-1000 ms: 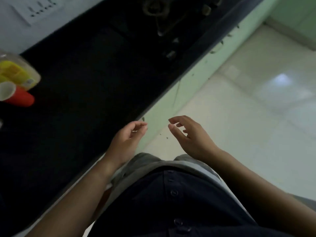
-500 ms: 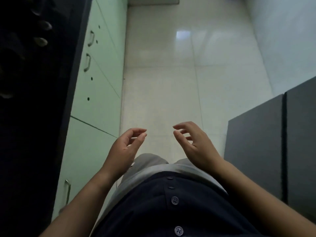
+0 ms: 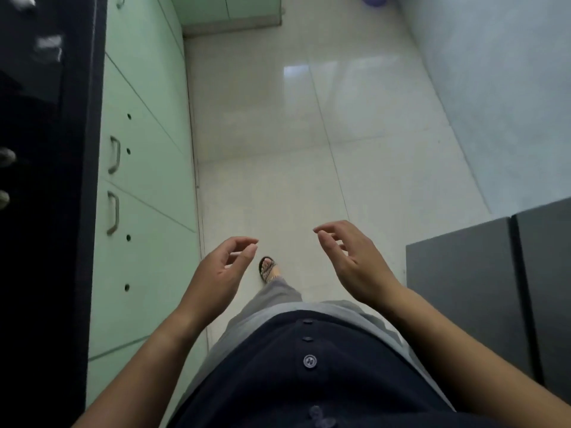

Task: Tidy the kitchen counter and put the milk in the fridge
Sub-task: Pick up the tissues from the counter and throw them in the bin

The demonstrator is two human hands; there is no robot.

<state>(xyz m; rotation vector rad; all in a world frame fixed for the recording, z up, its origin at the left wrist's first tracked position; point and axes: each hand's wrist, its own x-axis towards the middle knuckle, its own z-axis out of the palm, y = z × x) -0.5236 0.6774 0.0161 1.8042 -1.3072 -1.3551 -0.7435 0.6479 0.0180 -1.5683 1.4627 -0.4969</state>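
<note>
My left hand [image 3: 220, 271] and my right hand [image 3: 352, 261] hover side by side at waist height over the floor, palms facing each other, fingers loosely curled and apart, nothing in either. The dark kitchen counter [image 3: 46, 211] runs down the left edge of the view, with only a few blurred pale objects on it. A dark grey fridge top [image 3: 482, 291] with a seam between two doors sits at the lower right, just right of my right wrist. No milk is in view.
Pale green cabinet doors [image 3: 145, 168] with metal handles line the counter front. Glossy white floor tiles [image 3: 278, 134] stretch ahead between cabinets and a light wall [image 3: 500, 103]. A purple object [image 3: 375, 0] lies at the far end. My sandalled foot [image 3: 268, 268] steps forward.
The view has swung from the counter with its yellow bottle and red cup to the aisle, then moved forward. Both hands stay empty and have spread slightly apart; a foot now shows.
</note>
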